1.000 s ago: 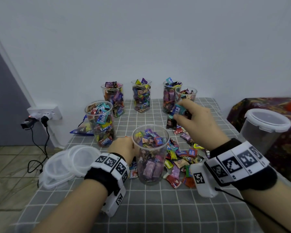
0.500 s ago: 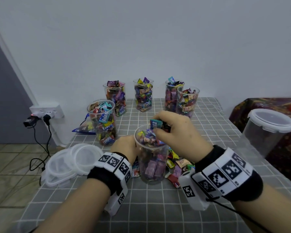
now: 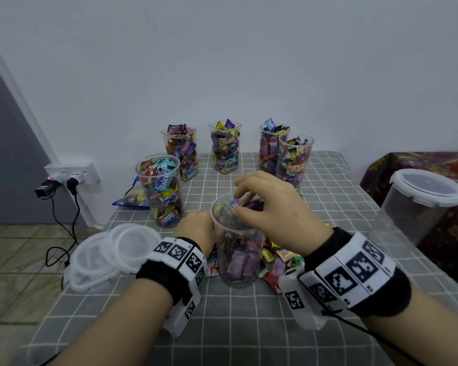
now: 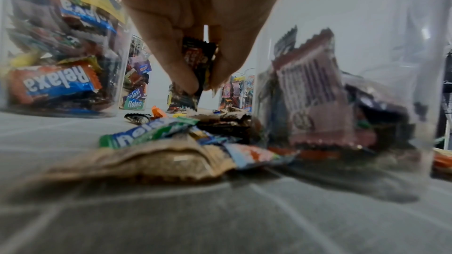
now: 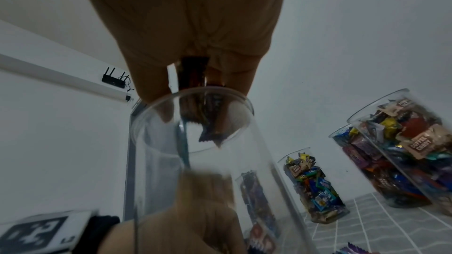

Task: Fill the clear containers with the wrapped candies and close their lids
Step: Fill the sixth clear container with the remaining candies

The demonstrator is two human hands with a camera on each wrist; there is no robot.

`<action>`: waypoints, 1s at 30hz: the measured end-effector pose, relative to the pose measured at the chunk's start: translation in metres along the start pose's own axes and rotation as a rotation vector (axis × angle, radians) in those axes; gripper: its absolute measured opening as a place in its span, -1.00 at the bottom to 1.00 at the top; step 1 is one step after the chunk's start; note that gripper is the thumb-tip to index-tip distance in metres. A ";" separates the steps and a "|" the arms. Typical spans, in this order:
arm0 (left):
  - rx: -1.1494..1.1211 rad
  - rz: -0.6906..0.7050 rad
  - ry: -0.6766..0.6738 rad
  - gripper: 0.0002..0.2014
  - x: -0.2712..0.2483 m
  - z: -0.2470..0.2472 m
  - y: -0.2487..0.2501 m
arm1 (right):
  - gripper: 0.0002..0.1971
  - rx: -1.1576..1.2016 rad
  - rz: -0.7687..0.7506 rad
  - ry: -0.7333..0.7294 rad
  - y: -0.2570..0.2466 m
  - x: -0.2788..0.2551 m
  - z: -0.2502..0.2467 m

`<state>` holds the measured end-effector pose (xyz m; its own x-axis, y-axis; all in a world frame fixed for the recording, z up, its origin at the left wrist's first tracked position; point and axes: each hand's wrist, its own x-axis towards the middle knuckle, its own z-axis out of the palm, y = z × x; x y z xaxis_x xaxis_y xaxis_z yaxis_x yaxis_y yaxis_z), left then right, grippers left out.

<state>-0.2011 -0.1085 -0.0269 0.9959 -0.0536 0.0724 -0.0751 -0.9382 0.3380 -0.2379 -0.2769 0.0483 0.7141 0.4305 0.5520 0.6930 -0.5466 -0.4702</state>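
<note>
At the table's near middle, the right hand (image 3: pixel 273 207) pinches wrapped candies (image 5: pixel 195 92) over the clear container's (image 3: pixel 238 260) mouth; the left hand (image 4: pixel 195 26) pinches a dark candy (image 4: pixel 198 61). Release low, inside the rim.

Both forearms reach forward side by side, each wrist wrapped in a black band carrying white blocks printed with black square markers. The left hand (image 3: pixel 196 229) sits low, just left of the clear container (image 3: pixel 238 256), its back turned up and its fingers (image 4: pixel 186 69) pointing down, pinching a dark wrapped candy (image 4: pixel 198 59) between thumb and fingertips. The right hand (image 3: pixel 270 210) arches over the container's mouth, wrist raised, fingers (image 5: pixel 156 92) bunched downward and dipping past the rim while they grip a small clutch of wrapped candies (image 5: pixel 195 103).
</note>
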 end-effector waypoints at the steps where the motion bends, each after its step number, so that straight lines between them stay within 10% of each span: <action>1: -0.015 0.014 0.004 -0.82 0.000 0.000 -0.001 | -0.86 0.014 0.008 0.009 0.001 -0.001 0.001; 6: -0.009 0.022 -0.022 -0.78 -0.001 -0.004 0.001 | -0.61 0.088 0.117 0.075 0.003 -0.008 0.002; 13: -0.078 -0.023 -0.052 -0.82 -0.003 -0.007 0.004 | 0.05 0.422 0.433 -0.236 0.019 -0.021 0.004; 30: -0.451 0.032 0.381 -0.84 -0.022 -0.070 0.015 | -0.15 0.621 0.478 -0.208 0.027 -0.025 0.013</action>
<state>-0.2278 -0.0969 0.0423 0.9110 0.1257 0.3928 -0.2013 -0.6958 0.6895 -0.2357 -0.2932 0.0125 0.9082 0.4100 0.0842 0.1935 -0.2329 -0.9531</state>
